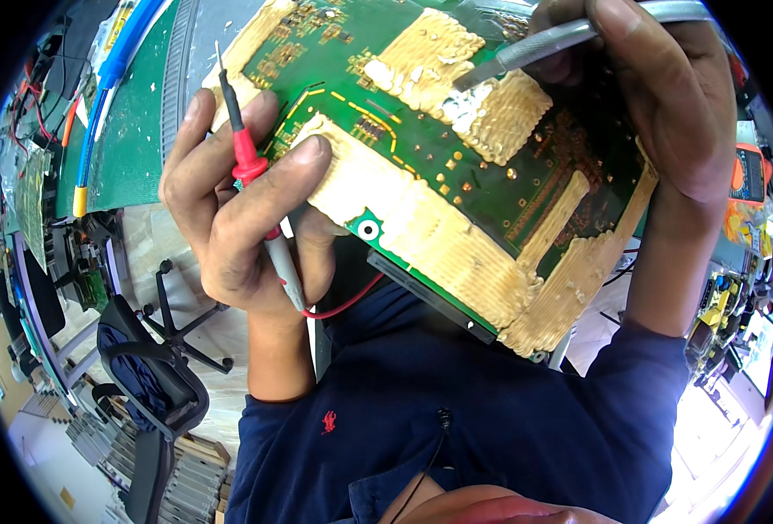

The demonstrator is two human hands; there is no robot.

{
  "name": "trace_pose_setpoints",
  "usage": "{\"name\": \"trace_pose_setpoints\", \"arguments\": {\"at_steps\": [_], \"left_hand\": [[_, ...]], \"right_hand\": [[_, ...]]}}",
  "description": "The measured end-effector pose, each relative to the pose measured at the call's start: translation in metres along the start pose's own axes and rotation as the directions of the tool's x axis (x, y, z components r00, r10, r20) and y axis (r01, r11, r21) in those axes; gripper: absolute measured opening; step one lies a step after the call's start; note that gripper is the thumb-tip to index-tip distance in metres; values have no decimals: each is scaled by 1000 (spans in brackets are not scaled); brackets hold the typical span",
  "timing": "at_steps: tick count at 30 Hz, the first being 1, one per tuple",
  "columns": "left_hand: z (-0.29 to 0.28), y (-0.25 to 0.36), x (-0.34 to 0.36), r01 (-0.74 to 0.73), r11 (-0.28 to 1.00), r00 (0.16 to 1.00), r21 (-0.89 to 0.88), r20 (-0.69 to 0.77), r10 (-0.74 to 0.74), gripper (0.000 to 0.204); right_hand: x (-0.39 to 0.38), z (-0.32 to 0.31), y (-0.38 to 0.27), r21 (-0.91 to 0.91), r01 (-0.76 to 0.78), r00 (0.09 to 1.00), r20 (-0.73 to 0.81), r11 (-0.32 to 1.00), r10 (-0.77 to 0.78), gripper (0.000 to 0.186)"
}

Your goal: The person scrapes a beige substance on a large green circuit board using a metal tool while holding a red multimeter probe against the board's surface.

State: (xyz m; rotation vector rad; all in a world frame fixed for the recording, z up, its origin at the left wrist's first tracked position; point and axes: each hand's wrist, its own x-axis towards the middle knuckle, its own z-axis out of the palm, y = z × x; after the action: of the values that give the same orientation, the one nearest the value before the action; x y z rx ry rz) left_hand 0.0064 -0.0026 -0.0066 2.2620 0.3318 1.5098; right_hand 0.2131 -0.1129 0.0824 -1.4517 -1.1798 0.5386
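Left hand [247, 192] fingers curl around a slim red-and-black test probe [248, 162] with a grey rear end, while a fingertip also presses the near-left edge of a large green circuit board [334, 98]. Right hand [688, 131] fingers are clamped on a silver, knurled metal scraper [552, 44], its flat tip apparently touching a torn, white-flecked tan pad [509, 118]. The board is held up, tilted, before the person's navy shirt [474, 393].

Too steep an angle or too hard a push could make the blade skid off the pad and gouge traces or small parts. The board could slip too, since the left hand shares its grip with the probe.

A thin red lead [343, 312] loops below the board, where it might snag. The right hand covers the far-right corner. Beyond lie a green work mat [138, 144], a thick blue cable [98, 113], an orange multimeter [749, 175] and a black office chair [151, 367].
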Motion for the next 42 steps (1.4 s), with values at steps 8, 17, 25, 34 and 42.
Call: {"name": "trace_pose_setpoints", "arguments": {"at_steps": [8,17,25,34,42], "left_hand": [[-6,-8,1,-130,991,981,29,149,124,20],[-8,-6,2,-129,991,981,44,150,121,22],[-7,-7,-2,-114,992,986,56,129,106,24],[-6,-5,1,-131,990,982,50,141,123,27],[-6,-5,1,-142,989,981,46,143,134,28]], "right_hand": [[-1,9,3,-69,16,998,-66,997,-21,28],[10,-6,-2,20,-58,982,179,998,53,28],[9,3,24,176,202,954,190,964,-234,26],[4,1,3,161,58,988,131,985,-80,27],[3,-2,3,129,26,988,148,991,-46,26]]}}
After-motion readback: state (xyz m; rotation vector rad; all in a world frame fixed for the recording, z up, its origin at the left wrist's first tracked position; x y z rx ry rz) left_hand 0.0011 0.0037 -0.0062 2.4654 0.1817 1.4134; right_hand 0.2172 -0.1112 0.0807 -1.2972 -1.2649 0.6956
